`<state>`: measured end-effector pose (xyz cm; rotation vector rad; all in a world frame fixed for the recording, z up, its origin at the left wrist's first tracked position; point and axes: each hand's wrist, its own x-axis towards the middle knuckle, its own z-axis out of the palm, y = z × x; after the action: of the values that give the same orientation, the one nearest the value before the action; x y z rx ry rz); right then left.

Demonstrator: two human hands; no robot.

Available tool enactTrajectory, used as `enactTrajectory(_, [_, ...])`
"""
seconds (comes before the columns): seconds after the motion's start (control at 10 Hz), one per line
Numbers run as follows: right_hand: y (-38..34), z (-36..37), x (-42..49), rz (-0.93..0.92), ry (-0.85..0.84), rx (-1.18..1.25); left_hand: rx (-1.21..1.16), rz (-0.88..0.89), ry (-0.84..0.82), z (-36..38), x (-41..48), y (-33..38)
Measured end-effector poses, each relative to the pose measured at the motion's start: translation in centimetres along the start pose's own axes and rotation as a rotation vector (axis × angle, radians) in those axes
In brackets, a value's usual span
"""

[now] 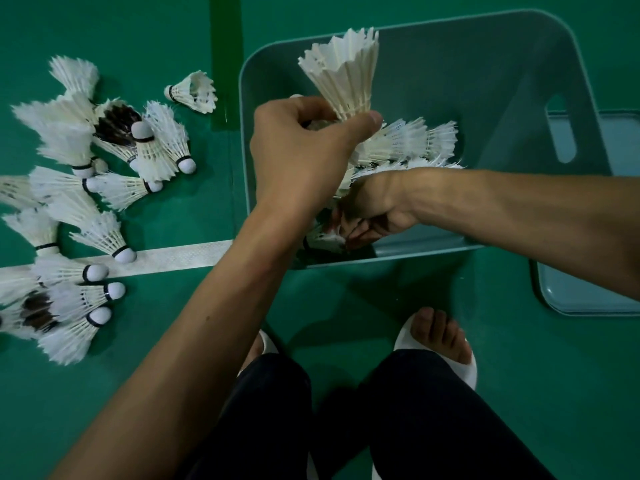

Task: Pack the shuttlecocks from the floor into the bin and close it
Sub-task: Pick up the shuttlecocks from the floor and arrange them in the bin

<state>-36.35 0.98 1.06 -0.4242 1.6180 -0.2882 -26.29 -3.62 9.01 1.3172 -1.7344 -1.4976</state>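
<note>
Your left hand (301, 150) sits at the centre of the frame over the left part of the bin (502, 81), its fingers and thumb pinched round the base of a shuttlecock (343, 71) whose feathers stand up toward the top of the frame. Your right hand (375, 206) comes in from the right edge, passes beside the left wrist and dips into the bin's lower-left corner. Its fingers curl down among white feathers there, but the left forearm covers part of them, so you cannot tell whether they grip anything. Behind both hands a row of shuttlecocks (415, 140) lies sideways inside the bin. On the green floor (194, 209) at the left of the frame a heap of shuttlecocks (86, 188) waits, some with dark brown feathers, spilling across a white court line (180, 258). One stray shuttlecock (192, 91) lies apart at upper left, beside a strip of dark green tape (225, 46). The pale lid (588, 292) lies flat on the floor at the right edge, just beside the bin. Your feet in white sandals (460, 368) are at the bottom centre, close to the bin's near wall.
</note>
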Motion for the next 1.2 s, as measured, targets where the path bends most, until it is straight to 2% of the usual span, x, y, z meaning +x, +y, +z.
enactTrajectory(0.1, [-0.3, 0.0, -2.2, 0.013, -0.051, 0.061, 0.012, -0.009, 0.002, -0.1, 0.2, 0.0])
enactTrajectory(0.2, [-0.1, -1.0, -4.8, -0.078, -0.029, 0.057, 0.064, -0.021, -0.054, -0.6, -0.1, 0.3])
enactTrajectory(0.3, [0.0, -3.1, -7.6, -0.099, 0.131, -0.066, 0.215, -0.043, -0.196, -1.2, -0.5, 0.5])
enactTrajectory(0.4, [-0.5, -5.6, -11.5, -0.107, 0.29, -0.301, 0.464, -0.079, -0.348, -0.8, -0.9, 0.5])
enactTrajectory(0.5, [-0.8, -6.9, -13.5, -0.225, 0.56, -0.513, 0.639, -0.142, -0.453, 0.3, -1.2, 0.5])
enactTrajectory(0.7, [0.3, -4.9, -12.2, -0.48, 0.64, -0.562, 0.78, -0.125, -0.42, 0.5, -0.6, -0.1])
enactTrajectory(0.8, [0.7, -4.5, -11.8, -0.667, 0.579, -0.535, 0.825, -0.118, -0.41, 0.2, -0.2, -0.3])
enactTrajectory(0.9, [0.7, -4.0, -11.3, -0.722, 0.506, -0.481, 0.835, -0.087, -0.42, 0.4, -0.2, -0.4])
enactTrajectory(1.0, [0.6, -4.5, -10.7, -0.613, 0.522, -0.476, 0.836, -0.063, -0.423, 0.5, -0.7, -0.2])
enactTrajectory(1.1, [1.1, -5.2, -10.5, -0.379, 0.525, -0.471, 0.782, -0.032, -0.337, 0.0, -1.4, -0.2])
enactTrajectory(1.2, [1.8, -4.9, -10.1, -0.159, 0.402, -0.409, 0.698, 0.013, -0.245, -1.0, -1.9, 0.2])
